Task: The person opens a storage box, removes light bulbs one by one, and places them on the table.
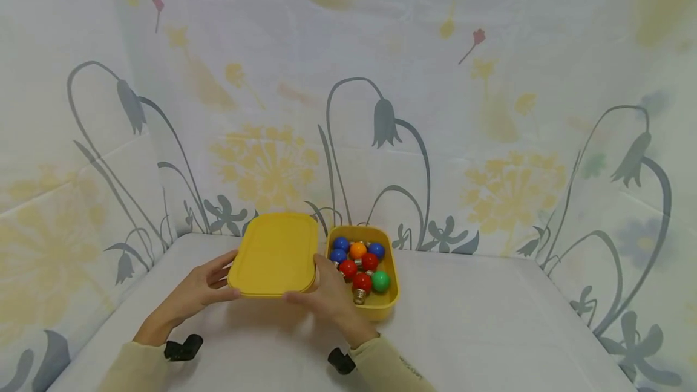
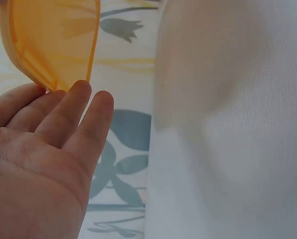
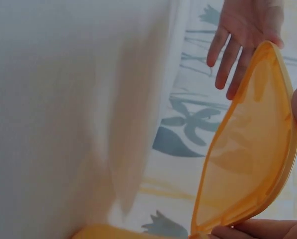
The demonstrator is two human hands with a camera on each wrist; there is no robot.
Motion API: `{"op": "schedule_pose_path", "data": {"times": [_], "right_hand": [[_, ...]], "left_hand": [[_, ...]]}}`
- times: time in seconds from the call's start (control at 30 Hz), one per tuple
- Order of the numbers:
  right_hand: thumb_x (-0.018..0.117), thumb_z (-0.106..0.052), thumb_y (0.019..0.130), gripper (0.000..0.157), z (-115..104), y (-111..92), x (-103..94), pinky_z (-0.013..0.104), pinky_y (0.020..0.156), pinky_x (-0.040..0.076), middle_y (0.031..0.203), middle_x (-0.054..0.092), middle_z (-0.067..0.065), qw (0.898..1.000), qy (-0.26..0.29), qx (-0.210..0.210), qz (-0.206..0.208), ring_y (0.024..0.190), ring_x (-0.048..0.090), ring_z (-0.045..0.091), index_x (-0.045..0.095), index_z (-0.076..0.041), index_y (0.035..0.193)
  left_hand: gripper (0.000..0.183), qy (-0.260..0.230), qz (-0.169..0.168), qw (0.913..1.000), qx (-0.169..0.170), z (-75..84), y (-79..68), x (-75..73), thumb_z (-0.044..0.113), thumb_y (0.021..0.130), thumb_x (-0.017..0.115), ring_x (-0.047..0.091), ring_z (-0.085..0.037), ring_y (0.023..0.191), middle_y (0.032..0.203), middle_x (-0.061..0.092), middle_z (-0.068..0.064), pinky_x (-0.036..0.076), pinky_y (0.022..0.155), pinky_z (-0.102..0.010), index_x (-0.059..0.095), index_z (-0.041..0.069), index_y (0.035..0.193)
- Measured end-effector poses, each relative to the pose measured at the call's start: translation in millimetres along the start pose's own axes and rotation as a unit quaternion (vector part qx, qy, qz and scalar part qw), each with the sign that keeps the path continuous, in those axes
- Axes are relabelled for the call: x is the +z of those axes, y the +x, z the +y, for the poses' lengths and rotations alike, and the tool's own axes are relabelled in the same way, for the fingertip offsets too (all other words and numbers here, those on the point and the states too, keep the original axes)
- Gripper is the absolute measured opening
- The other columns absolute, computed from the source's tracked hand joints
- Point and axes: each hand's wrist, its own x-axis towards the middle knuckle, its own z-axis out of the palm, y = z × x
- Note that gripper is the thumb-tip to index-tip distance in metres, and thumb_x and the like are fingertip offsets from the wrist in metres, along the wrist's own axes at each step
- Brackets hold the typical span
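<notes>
A yellow plastic lid [image 1: 278, 253] is held above the table, tilted so that its top faces the head view. My left hand [image 1: 204, 286] holds its left corner, thumb at the front edge, with the other fingers extended along the side. On the opposite side, my right hand [image 1: 327, 292] grips the lid with its thumb at the near edge and fingers at the right edge. The lid's hollow underside shows in the right wrist view. Just right of it stands an open yellow box [image 1: 376, 314] with colored bulbs inside: several blue and red, one orange bulb [image 1: 357, 250], one green bulb [image 1: 380, 281].
The white table [image 1: 479, 325] spreads under both hands. Behind it hangs a patterned cloth [image 1: 348, 47] with printed flowers, also covering the sides. Black wrist camera pieces [image 1: 184, 348] sit at both sleeves.
</notes>
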Motion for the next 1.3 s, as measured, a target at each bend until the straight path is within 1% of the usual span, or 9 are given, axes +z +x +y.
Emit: {"op": "schedule_pose_path", "data": {"times": [0.1, 0.3, 0.47, 0.67, 0.77, 0.9, 0.97, 1.13, 1.3], "right_hand": [[0.083, -0.054, 0.063, 0.1, -3.9, 1.0, 7.8, 0.051, 0.108, 0.033, 0.14, 0.047, 0.007, 1.0, 0.014, 0.002, 0.001, 0.126, 0.045, 0.027, 0.042, -0.008, 0.142], [0.084, -0.052, 0.061, 0.091, -13.4, 1.7, 21.8, 0.046, 0.106, 0.037, 0.128, 0.053, -0.001, 0.999, 0.037, 0.003, 0.003, 0.114, 0.05, 0.019, 0.048, -0.012, 0.134], [0.086, -0.049, 0.061, 0.087, -18.7, 1.7, 32.7, 0.045, 0.105, 0.037, 0.128, 0.052, -0.002, 0.999, 0.049, 0.019, 0.005, 0.111, 0.049, 0.018, 0.049, -0.014, 0.132], [0.088, -0.044, 0.059, 0.081, -17.7, 2.7, 42.4, 0.042, 0.104, 0.038, 0.118, 0.055, -0.007, 0.998, 0.06, 0.025, 0.002, 0.105, 0.05, 0.013, 0.052, -0.016, 0.126], [0.089, -0.044, 0.059, 0.079, -16.3, 3.3, 44.7, 0.041, 0.102, 0.04, 0.115, 0.055, -0.008, 0.998, 0.052, 0.033, -0.001, 0.101, 0.051, 0.013, 0.053, -0.016, 0.123], [0.088, -0.048, 0.059, 0.081, -11.6, 4.6, 48.0, 0.042, 0.101, 0.041, 0.116, 0.057, -0.005, 0.999, 0.027, 0.045, -0.003, 0.101, 0.052, 0.014, 0.053, -0.014, 0.124], [0.087, -0.049, 0.06, 0.082, -9.1, 5.3, 49.8, 0.042, 0.102, 0.041, 0.118, 0.057, -0.002, 0.999, 0.015, 0.052, -0.004, 0.103, 0.052, 0.015, 0.052, -0.013, 0.125], [0.086, -0.051, 0.062, 0.091, -5.3, 5.4, 51.7, 0.044, 0.106, 0.038, 0.129, 0.054, 0.005, 0.997, 0.003, 0.072, -0.01, 0.113, 0.051, 0.021, 0.048, -0.009, 0.133], [0.086, -0.05, 0.062, 0.097, -2.2, 5.1, 51.5, 0.047, 0.108, 0.035, 0.134, 0.051, 0.008, 0.996, 0.017, 0.087, -0.016, 0.12, 0.049, 0.025, 0.045, -0.005, 0.137]], "left_hand": [[0.087, -0.006, -0.002, 0.9999, -0.008, -1.7, -3.5, -6.7, 0.015, 0.084, 0.074, 0.041, -0.037, 0.13, 0.152, 0.027, -0.023, 0.049, 0.092, -0.024, 0.021, 0.003, 0.152], [0.086, -0.025, -0.004, 0.9993, -0.029, -6.6, -10.4, -19.5, 0.014, 0.084, 0.073, 0.052, 0.002, 0.116, 0.153, 0.024, -0.023, 0.052, 0.089, -0.027, 0.02, 0.003, 0.152], [0.085, -0.034, -0.006, 0.9988, -0.034, -11.1, -14.1, -25.9, 0.012, 0.086, 0.072, 0.052, 0.008, 0.112, 0.154, 0.021, -0.024, 0.053, 0.088, -0.028, 0.019, 0.001, 0.151], [0.086, -0.03, -0.001, 0.9981, -0.054, -16.1, -18.5, -28.3, 0.015, 0.086, 0.072, 0.055, 0.003, 0.112, 0.153, 0.022, -0.026, 0.053, 0.088, -0.029, 0.019, 0.0, 0.151], [0.085, -0.024, 0.003, 0.9978, -0.062, -19.2, -19.9, -28.2, 0.015, 0.085, 0.072, 0.055, -0.012, 0.119, 0.152, 0.023, -0.027, 0.053, 0.088, -0.03, 0.021, -0.001, 0.15], [0.084, -0.016, 0.006, 0.9975, -0.068, -22.2, -20.5, -25.6, 0.017, 0.085, 0.073, 0.046, -0.038, 0.127, 0.151, 0.025, -0.027, 0.053, 0.088, -0.031, 0.023, -0.003, 0.149], [0.083, -0.014, 0.008, 0.9974, -0.071, -22.7, -20.5, -24.3, 0.018, 0.085, 0.073, 0.043, -0.044, 0.127, 0.15, 0.027, -0.028, 0.054, 0.087, -0.031, 0.025, -0.004, 0.148], [0.082, -0.009, 0.012, 0.997, -0.076, -24.3, -18.9, -21.8, 0.018, 0.084, 0.074, 0.045, -0.045, 0.125, 0.148, 0.029, -0.031, 0.054, 0.086, -0.031, 0.027, -0.007, 0.147], [0.082, 0.001, 0.017, 0.996, -0.087, -26.2, -18.0, -18.0, 0.019, 0.084, 0.074, 0.048, -0.043, 0.124, 0.146, 0.032, -0.03, 0.054, 0.086, -0.03, 0.028, -0.007, 0.146]]}}
